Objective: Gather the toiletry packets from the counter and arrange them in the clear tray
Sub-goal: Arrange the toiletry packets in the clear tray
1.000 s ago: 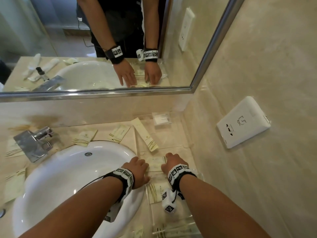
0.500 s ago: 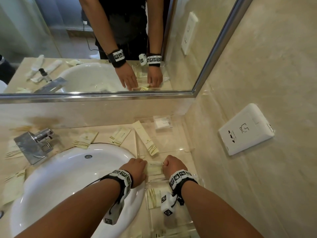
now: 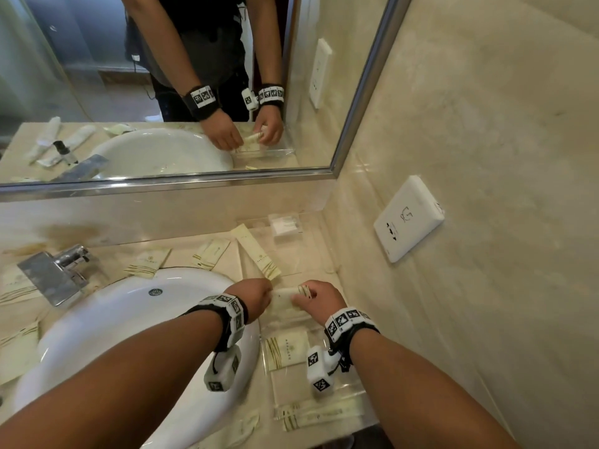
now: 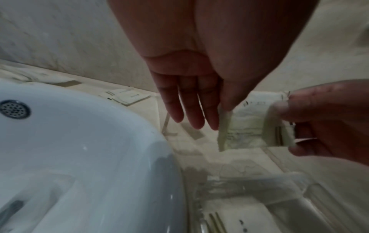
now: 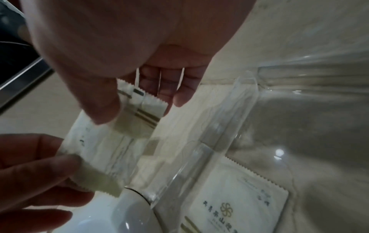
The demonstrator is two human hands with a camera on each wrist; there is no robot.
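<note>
- The counter [image 3: 181,260], beige stone, fills the lower left half of the head view, with a mirror [image 3: 162,92] across the upper left.
- The white sink [image 3: 129,319] sits left of centre in the head view; a chrome faucet [image 3: 55,270] stands at its upper left edge.
- The clear tray [image 3: 291,380] runs along the right side of the sink, from the lower centre of the head view up toward the wall corner; it has divided compartments.
- A white wall panel [image 3: 408,218] hangs at the right of the head view.
- The left hand [image 3: 256,296] and right hand [image 3: 321,303] meet at the centre of the head view, above the tray.
- The left hand pinches one end of a cream packet [image 3: 285,296] with thumb and forefinger; its other fingers [image 4: 189,110] hang straight down in the left wrist view.
- The right hand pinches the packet's other, gold-striped end between its thumb and fingers.
- The held packet is stretched between both hands, lifted clear of the tray floor.
- A logo packet [image 3: 285,350] lies flat in a tray compartment just below the hands.
- A long packet [image 3: 259,256] lies tilted above the hands, partly over the tray's left edge.
- Two square packets [image 3: 210,254] lie on the counter above the sink.
- Long packets [image 3: 317,413] lie at the lower centre, by the tray's near end.
</note>
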